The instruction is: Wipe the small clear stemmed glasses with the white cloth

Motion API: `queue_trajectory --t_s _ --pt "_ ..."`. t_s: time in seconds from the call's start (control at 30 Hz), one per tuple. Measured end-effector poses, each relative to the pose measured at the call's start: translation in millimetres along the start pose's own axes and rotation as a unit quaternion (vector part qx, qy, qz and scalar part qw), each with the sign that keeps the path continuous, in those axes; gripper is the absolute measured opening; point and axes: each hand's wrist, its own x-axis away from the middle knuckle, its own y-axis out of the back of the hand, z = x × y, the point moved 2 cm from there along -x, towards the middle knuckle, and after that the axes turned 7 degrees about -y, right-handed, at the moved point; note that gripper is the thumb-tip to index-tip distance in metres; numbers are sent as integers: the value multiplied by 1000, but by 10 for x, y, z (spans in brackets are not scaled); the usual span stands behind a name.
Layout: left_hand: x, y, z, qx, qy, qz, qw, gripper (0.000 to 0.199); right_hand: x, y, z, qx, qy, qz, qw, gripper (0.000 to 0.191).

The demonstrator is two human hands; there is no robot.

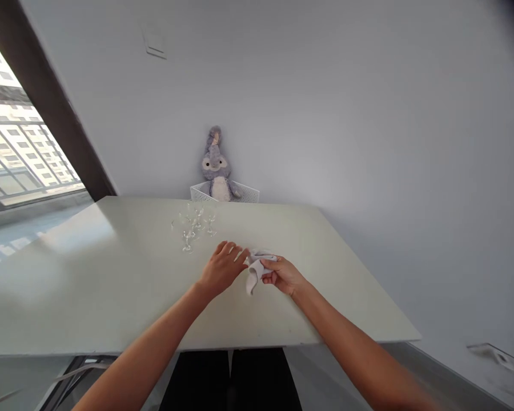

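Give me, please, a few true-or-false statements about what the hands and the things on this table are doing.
1. The right hand grips a white cloth. True.
2. The left hand holds a glass. False: its fingers touch the cloth.
3. The small clear glasses stand beyond the hands. True.
4. The plush toy lies on the table by the cloth. False: it sits in a white basket at the far edge.

Both hands [252,271] on cloth [257,268] (white)
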Motion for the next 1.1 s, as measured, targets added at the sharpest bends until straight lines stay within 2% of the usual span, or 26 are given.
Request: queue_trajectory --t_s 0.07,0.13,0.2,0.23,0.27,0.3,0.37,0.4,0.43,0.47,0.5,0.53,0.57,0.63,0.67,0.77,0.83,0.87,0.93,1.0,1.07,1.1 --pt "-26 21 -71 0 -25 42 999 27 167 -19 -17 -11 -27 14 999 36" --pt "-38 52 -104 42 -5 76 996 33 326 -47 -16 57 -14 32 998 38" --pt "-35 98 -120 126 52 111 984 36 466 -60 19 196 51 56 978 35" --pt "-24 120 -131 189 88 134 969 37 526 -57 51 284 104 61 951 32" --pt "-5 135 -150 266 122 163 942 37 580 -46 93 374 170 60 909 27" --pt "23 143 -180 353 150 193 903 37 628 -26 142 459 243 52 853 22" --pt "100 144 -261 523 186 239 797 38 708 43 249 583 374 23 721 20" --pt "144 140 -298 590 201 246 742 38 742 94 306 617 421 2 664 23" --pt "189 133 -324 641 221 239 695 37 774 152 367 635 454 -25 624 26" --pt "232 125 -336 675 246 218 660 37 809 212 430 641 470 -61 604 28" --pt "269 115 -333 693 277 187 638 38 848 267 489 637 472 -104 600 30" --pt "298 106 -320 697 308 151 630 38 892 305 537 629 463 -146 608 32" --pt "317 98 -301 688 334 114 634 36 938 317 565 622 445 -179 619 33" --pt "321 83 -276 645 356 68 672 30 1024 233 552 632 404 -181 636 33" --pt "310 72 -278 615 357 61 700 28 1057 140 516 644 393 -154 638 32" --pt "261 23 -354 482 347 91 799 21 1082 -213 381 664 403 -50 627 32" --pt "241 12 -437 373 321 99 865 19 1024 -376 354 658 411 -30 630 27" --pt "238 17 -479 329 296 96 891 19 976 -409 368 651 404 -40 642 25" --pt "246 35 -543 279 246 79 925 20 866 -380 434 611 366 -88 696 28" --pt "263 42 -558 262 231 56 935 23 751 -282 484 514 307 -128 791 33" --pt "260 20 -540 254 249 25 934 27 630 -212 456 355 259 -142 887 40" --pt "246 -4 -531 251 261 8 932 28 565 -212 405 265 243 -143 922 43"
